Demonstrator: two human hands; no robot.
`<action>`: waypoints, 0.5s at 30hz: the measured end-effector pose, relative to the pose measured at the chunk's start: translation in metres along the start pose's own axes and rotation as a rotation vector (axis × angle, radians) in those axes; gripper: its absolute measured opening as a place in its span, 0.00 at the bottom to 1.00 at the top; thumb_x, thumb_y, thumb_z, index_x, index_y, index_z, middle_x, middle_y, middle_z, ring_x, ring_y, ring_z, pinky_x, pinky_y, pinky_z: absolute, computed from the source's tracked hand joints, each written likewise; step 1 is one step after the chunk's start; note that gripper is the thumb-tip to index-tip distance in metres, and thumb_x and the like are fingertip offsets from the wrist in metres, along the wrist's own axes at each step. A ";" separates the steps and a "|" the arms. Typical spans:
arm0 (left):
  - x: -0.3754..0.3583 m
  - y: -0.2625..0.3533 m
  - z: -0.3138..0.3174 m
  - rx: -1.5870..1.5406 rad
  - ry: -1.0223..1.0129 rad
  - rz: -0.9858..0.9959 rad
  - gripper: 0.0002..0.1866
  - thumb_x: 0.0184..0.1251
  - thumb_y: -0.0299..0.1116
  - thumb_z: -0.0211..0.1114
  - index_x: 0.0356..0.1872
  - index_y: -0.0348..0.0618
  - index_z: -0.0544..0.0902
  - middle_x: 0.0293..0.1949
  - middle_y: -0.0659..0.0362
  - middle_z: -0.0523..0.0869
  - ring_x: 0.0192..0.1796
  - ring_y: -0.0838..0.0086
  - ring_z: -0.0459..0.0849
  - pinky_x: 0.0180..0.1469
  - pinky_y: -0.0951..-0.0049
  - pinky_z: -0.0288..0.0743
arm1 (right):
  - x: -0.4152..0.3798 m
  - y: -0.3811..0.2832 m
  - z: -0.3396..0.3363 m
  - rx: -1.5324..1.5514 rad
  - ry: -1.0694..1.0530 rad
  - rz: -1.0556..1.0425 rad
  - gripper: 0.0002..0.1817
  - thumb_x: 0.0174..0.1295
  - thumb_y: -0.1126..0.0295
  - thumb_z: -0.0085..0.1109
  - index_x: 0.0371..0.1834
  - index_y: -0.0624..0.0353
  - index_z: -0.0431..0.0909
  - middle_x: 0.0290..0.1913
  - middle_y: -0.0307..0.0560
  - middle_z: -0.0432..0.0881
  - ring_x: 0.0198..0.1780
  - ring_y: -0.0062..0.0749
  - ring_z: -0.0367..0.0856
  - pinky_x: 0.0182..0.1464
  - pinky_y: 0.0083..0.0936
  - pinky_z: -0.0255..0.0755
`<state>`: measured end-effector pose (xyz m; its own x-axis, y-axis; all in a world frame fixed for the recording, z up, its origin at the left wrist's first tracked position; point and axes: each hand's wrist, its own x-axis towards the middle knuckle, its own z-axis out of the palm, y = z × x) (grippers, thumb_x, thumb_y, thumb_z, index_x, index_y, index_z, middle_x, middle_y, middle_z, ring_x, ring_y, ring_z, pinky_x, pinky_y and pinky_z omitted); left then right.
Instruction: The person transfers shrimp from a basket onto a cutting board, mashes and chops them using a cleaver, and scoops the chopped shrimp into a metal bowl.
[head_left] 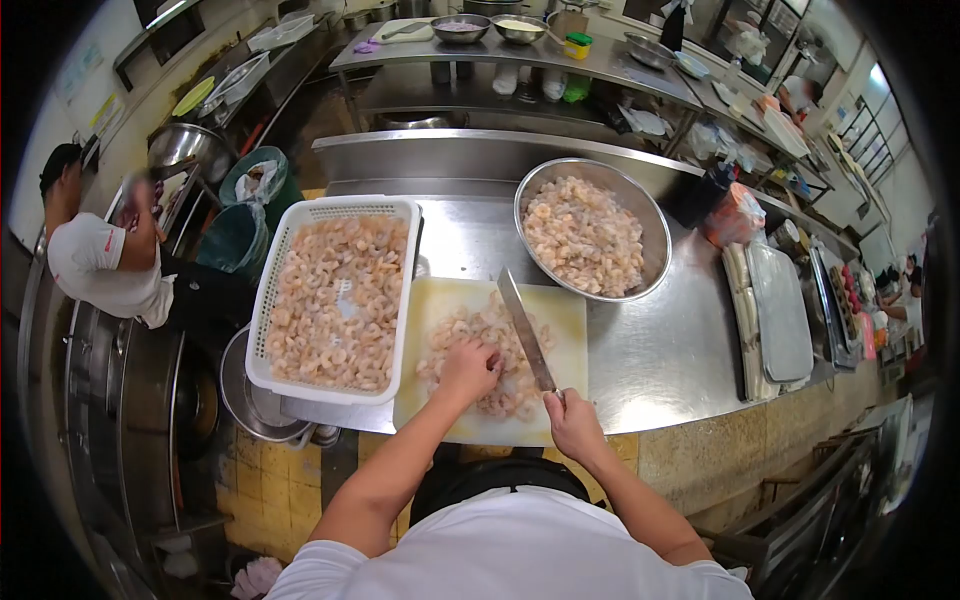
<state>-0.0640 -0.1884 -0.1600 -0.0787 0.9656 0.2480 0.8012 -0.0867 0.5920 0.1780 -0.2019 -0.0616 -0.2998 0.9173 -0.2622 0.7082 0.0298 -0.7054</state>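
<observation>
On a pale cutting board (420, 410) lies a spread of peeled shrimp (520, 402). My left hand (472, 368) rests on these shrimp with its fingers curled; whether a shrimp is under the fingertips is hidden. My right hand (575, 420) grips the handle of a large knife (527, 330), whose blade points away from me over the right part of the pile. To the left stands a white perforated basket (405, 300) full of shrimp. A steel bowl (664, 245) heaped with shrimp pieces sits beyond the board at the right.
The steel table (660, 350) has a raised back edge. Stacked trays (780, 315) and an orange-and-white bag (735, 215) stand at its right. Green bins (235, 235) and a person in a white shirt (100, 255) are at the left. A back counter (600, 65) holds bowls.
</observation>
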 end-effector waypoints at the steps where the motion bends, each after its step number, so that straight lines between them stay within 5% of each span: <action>1: -0.002 0.002 0.001 -0.014 0.006 -0.016 0.07 0.61 0.36 0.75 0.33 0.46 0.89 0.35 0.53 0.88 0.47 0.53 0.86 0.56 0.53 0.80 | -0.003 -0.005 -0.004 0.006 0.011 0.000 0.24 0.81 0.54 0.57 0.42 0.71 0.78 0.34 0.75 0.85 0.40 0.76 0.85 0.43 0.60 0.77; 5: -0.010 0.014 -0.005 -0.064 -0.027 -0.149 0.07 0.63 0.36 0.75 0.33 0.45 0.89 0.32 0.50 0.89 0.43 0.50 0.88 0.50 0.50 0.81 | 0.010 0.037 0.028 -0.069 -0.002 -0.014 0.24 0.81 0.54 0.57 0.43 0.71 0.79 0.34 0.75 0.85 0.40 0.76 0.85 0.43 0.59 0.77; 15: -0.015 0.015 -0.006 -0.111 -0.058 -0.235 0.09 0.66 0.39 0.74 0.36 0.45 0.90 0.36 0.51 0.91 0.46 0.51 0.89 0.50 0.49 0.82 | 0.011 0.010 -0.009 -0.083 0.051 0.001 0.25 0.81 0.53 0.57 0.41 0.72 0.79 0.36 0.77 0.85 0.42 0.76 0.85 0.43 0.58 0.77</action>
<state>-0.0545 -0.2053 -0.1500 -0.2186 0.9745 0.0510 0.6946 0.1186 0.7096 0.1876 -0.1881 -0.0661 -0.2675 0.9364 -0.2270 0.7594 0.0599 -0.6478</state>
